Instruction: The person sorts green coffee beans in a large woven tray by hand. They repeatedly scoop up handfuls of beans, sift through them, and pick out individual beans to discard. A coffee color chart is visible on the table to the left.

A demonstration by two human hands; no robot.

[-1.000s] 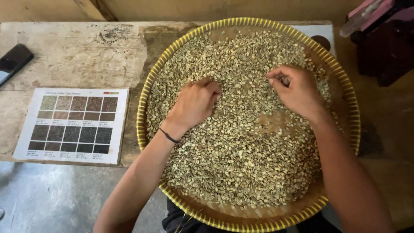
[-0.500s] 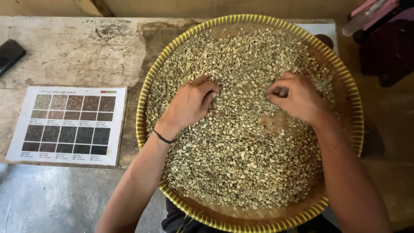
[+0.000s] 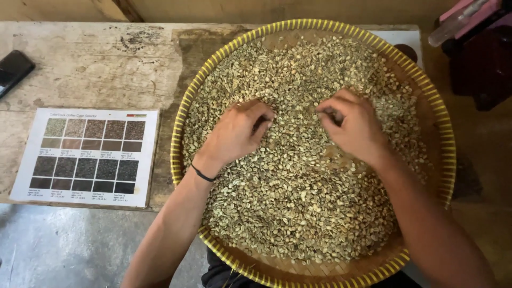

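white rectangular chart of colour swatches (image 3: 88,157), dark phone (image 3: 13,69) far left

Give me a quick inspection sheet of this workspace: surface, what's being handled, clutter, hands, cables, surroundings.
Surface: worn wooden table, stained and scuffed.
Job's things: round woven tray with yellow rim, covered with pale green beans.
Clutter: printed chart of colour swatches left of the tray; dark flat device at the table's left edge.
Hands: left hand and right hand rest on the beans, fingers curled; a dark band on the left wrist.
Cables: nothing seen.
Surroundings: grey floor below; dark red and pink objects at upper right.
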